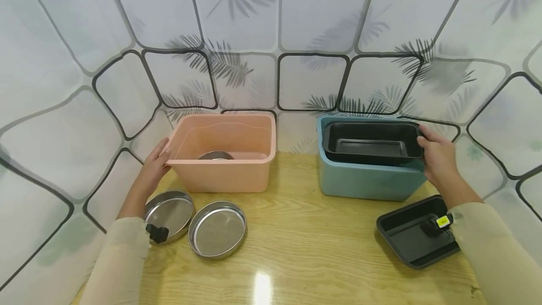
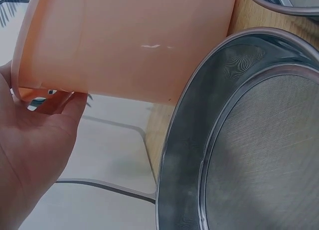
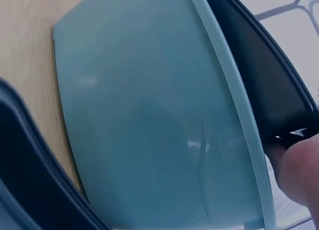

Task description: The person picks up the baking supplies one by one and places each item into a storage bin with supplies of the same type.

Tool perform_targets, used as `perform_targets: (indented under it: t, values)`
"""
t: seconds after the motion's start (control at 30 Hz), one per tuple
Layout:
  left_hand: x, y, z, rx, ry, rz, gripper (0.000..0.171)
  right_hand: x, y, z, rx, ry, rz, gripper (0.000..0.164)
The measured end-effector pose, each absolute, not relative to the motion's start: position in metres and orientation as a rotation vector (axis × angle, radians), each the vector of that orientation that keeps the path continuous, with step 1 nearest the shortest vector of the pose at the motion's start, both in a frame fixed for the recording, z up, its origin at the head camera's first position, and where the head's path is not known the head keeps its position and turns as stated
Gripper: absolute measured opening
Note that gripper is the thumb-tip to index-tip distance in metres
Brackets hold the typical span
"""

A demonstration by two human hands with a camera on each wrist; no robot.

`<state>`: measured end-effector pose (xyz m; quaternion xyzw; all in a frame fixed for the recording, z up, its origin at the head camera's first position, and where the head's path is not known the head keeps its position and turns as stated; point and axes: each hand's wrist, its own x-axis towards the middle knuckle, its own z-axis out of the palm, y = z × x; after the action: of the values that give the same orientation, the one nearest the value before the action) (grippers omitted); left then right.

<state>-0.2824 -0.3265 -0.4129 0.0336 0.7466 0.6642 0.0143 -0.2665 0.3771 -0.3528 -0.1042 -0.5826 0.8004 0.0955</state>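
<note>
On the left, a peach plastic bin (image 1: pixel 224 175) stands with a round metal piece (image 1: pixel 216 155) inside. My left hand (image 1: pixel 150 173) grips the bin's left end at the rim, the thumb below it in the left wrist view. A black loaf pan (image 1: pixel 372 158) sits tilted in the mouth of a blue-green plastic bin (image 1: pixel 364 182), its right end rising above the rim. My right hand (image 1: pixel 440 156) pinches that end of the pan. Its fingertips are partly hidden behind the pan.
Two round mesh sieves lie before the peach bin, one sieve (image 1: pixel 217 229) beside another sieve (image 1: pixel 171 213) under my left wrist. A black rectangular baking pan (image 1: pixel 406 236) lies on the wooden table (image 1: pixel 313 248) below my right forearm. A patterned curtain (image 1: pixel 313 84) hangs behind.
</note>
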Motion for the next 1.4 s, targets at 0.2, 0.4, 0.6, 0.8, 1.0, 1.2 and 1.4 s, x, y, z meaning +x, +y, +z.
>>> perform_targets:
  t: [0.2,0.4,0.6,0.8,1.0,1.2,1.4]
  values:
    - [-0.283,-0.326,-0.414,0.101,2.303,2.098,0.065,-0.282,0.379,-0.353,-0.388,-1.825,2.371,0.056]
    - [-0.284,-0.327,-0.414,0.087,2.296,2.103,0.064,-0.292,0.385,-0.354,-0.449,-1.837,2.39,0.057]
    - [-0.284,-0.329,-0.414,0.091,2.3,2.105,0.065,-0.303,0.386,-0.359,-0.462,-1.991,2.279,0.06]
    - [-0.284,-0.328,-0.415,0.117,2.295,2.119,0.067,-0.31,0.388,-0.361,-0.45,-2.024,2.303,0.061]
    - [-0.283,-0.324,-0.416,0.09,2.289,2.122,0.065,-0.318,0.39,-0.361,-0.446,-2.077,2.3,0.061]
    - [-0.284,-0.324,-0.414,0.064,2.259,2.148,0.064,-0.323,0.39,-0.363,-0.432,-2.167,2.252,0.061]
    - [-0.285,-0.325,-0.417,0.087,2.247,2.159,0.066,-0.325,0.393,-0.368,-0.431,-2.282,2.195,0.062]
